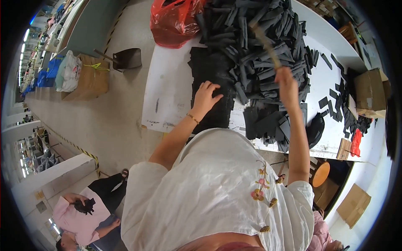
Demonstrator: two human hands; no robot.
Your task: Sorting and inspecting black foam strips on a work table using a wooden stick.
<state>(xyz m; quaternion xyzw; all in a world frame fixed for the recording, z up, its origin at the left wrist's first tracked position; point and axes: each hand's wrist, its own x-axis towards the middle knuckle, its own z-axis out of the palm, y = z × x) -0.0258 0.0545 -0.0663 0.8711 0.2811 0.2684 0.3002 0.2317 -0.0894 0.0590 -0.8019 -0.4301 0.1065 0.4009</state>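
My left hand [205,98] rests on a dark, flat layer of overlapping black strips [212,71] laid out on the white table [167,79]. Its thumb stands apart from the bent fingers, and nothing shows in its grasp. My right hand [287,85] is closed round the near end of a long, thin tan stick [266,44], blurred by motion, so its far tip is hard to make out. The stick reaches over a large heap of loose dark grey strips [268,75]. Closer to me, a smaller bunch of flat dark pieces [268,125] lies at the table's front edge.
A red plastic bag [175,25] sits at the table's far left. Scattered black pieces [333,104], a black pouch-like item [316,129] and a cardboard box [370,94] lie at right. A dustpan [127,59] is on the floor. Someone in pink [81,217] sits behind left.
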